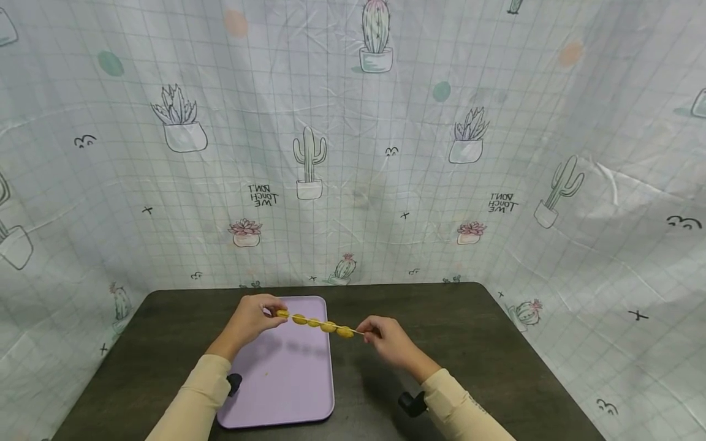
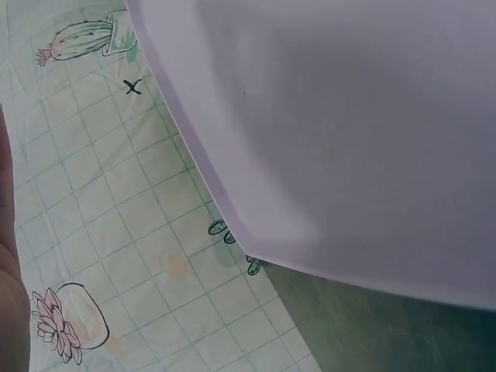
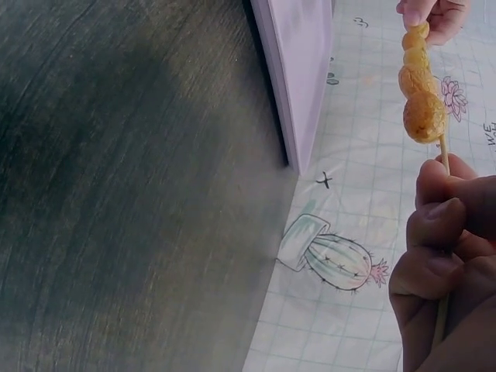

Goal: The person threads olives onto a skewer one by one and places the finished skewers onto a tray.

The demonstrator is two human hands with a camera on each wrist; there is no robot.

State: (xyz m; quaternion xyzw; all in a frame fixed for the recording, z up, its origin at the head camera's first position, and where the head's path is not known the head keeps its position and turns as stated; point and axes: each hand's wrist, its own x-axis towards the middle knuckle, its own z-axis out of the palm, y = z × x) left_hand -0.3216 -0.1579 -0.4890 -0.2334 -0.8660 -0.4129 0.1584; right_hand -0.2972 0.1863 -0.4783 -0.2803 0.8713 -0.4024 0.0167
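Observation:
A thin wooden skewer [image 3: 444, 153] threaded with several round yellow-brown balls [image 1: 328, 327] is held up in the air between both hands. My left hand [image 1: 255, 316] pinches the ball [image 1: 282, 313] at the far left end, over the upper part of a lilac tray [image 1: 287, 392]. The bare end of the stick is gripped by my right hand [image 1: 389, 344], right of the tray; its fingers curl around the stick in the right wrist view. From the left wrist, only an edge of the left hand [image 2: 9, 302] shows, and the skewer is out of that view.
The shallow tray lies on a dark wooden table [image 1: 441, 318], with a small crumb [image 1: 266, 373] on its surface. Behind and beside the table hangs a curtain [image 1: 353, 184] printed with cacti and a grid. Each wrist carries a black device [image 1: 412, 404].

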